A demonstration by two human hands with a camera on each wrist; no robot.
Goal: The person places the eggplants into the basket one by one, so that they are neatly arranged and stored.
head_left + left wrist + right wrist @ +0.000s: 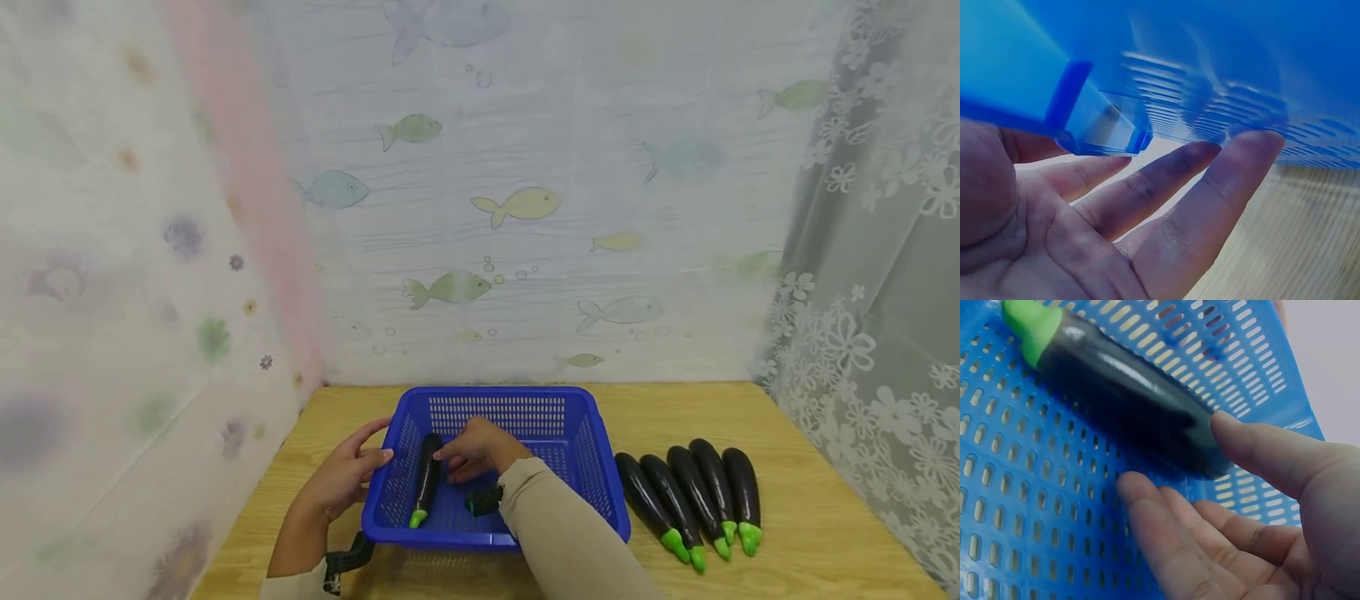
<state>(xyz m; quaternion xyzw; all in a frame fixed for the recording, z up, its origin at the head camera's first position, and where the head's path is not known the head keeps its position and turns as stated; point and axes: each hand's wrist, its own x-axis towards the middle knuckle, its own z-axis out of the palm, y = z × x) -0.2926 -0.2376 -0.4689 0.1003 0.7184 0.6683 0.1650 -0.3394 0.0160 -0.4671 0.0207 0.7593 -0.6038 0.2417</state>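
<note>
A blue plastic basket with slotted walls stands on the table. One dark eggplant with a green stem lies along its left inner side, stem toward the near edge. My right hand is inside the basket beside the eggplant's far end. In the right wrist view the thumb is right at that rounded end, while the other fingers are spread apart from it. My left hand holds the basket's left rim, thumb over the top and fingers against the outer wall.
Several more eggplants lie side by side on the wooden table, right of the basket, stems toward the near side. A fish-patterned curtain hangs behind the table, with a flowered sheet on the left.
</note>
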